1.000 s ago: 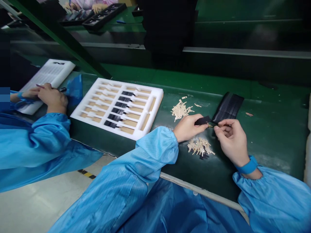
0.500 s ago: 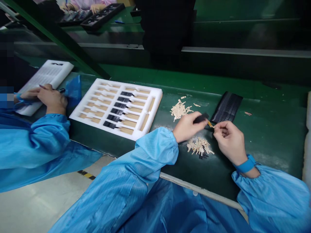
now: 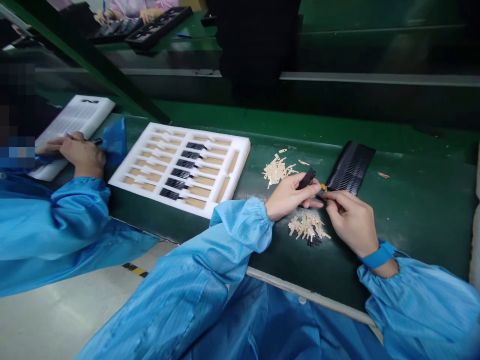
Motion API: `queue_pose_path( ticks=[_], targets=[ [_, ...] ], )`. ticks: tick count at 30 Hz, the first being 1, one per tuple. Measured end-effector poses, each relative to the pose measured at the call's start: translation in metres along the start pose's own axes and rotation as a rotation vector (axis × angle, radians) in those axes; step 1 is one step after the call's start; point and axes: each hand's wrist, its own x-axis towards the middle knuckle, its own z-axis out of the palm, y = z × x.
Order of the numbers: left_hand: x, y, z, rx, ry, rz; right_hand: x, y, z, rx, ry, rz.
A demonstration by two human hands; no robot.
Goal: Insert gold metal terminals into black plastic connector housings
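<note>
- Swung more upright since half a second ago, the black piece [image 3: 307, 179] is right of the white foam tray [image 3: 212, 208]; its yellow tab [image 3: 323, 187] points toward the right hand [image 3: 350, 220].
- Left hand [image 3: 290, 195]: fingers closed around the black piece, right of the tray.
- Right hand: farther right of the tray, fingertips drawn together just beside the left hand's; whether they grip anything I cannot tell.
- Upper pale pile [image 3: 276, 170]: just right of the tray; lower pale pile [image 3: 309, 226], with dark bits, lies right of its near corner.
- Black ribbed stack [image 3: 350, 167]: well right of the tray.
- Co-worker's hand [image 3: 84, 155]: left of the tray.
</note>
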Motion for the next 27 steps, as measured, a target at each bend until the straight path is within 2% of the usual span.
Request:
queue_pose_path(
  ticks=[4, 8, 11, 15, 18, 21, 27],
  targets=[
    [0.004, -0.012, 0.003, -0.040, -0.134, -0.093, -0.001, 0.003, -0.001, 0.078, 0.102, 0.165],
    [0.009, -0.016, 0.001, -0.050, -0.129, -0.091, 0.001, 0.007, 0.001, 0.394, 0.030, 0.317],
    [0.009, -0.007, -0.006, -0.021, -0.090, -0.106, 0.003, 0.007, 0.001, 0.472, -0.008, 0.290],
    [0.008, 0.007, -0.015, 0.131, 0.019, -0.079, 0.004, 0.006, -0.002, 0.274, -0.030, 0.140],
    [0.007, 0.012, -0.016, 0.126, 0.062, -0.051, 0.004, 0.005, -0.004, 0.263, -0.076, 0.131],
    [0.004, 0.014, -0.014, 0.106, -0.013, -0.052, 0.003, 0.005, -0.004, 0.399, -0.079, 0.225],
    [-0.001, 0.004, -0.005, 0.048, -0.213, -0.107, 0.002, 0.003, -0.003, 0.490, 0.060, 0.307]
  ],
)
